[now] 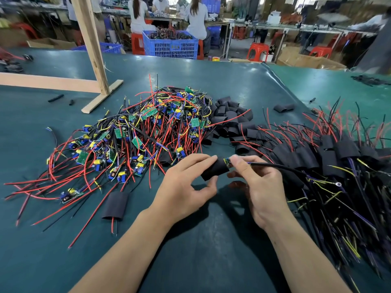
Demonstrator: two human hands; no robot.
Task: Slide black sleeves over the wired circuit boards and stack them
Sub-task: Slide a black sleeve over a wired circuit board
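1. Here the left hand [186, 185] is gripping a black sleeve [214, 168] above the table [63, 250], steadying its mouth.
2. The right hand [257, 182] is pinching the circuit board [227, 161], feeding it in, apparently nearly seated.

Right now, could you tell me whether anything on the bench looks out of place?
One sleeved board lies alone near the bare-board pile, far from the finished stack on the right.
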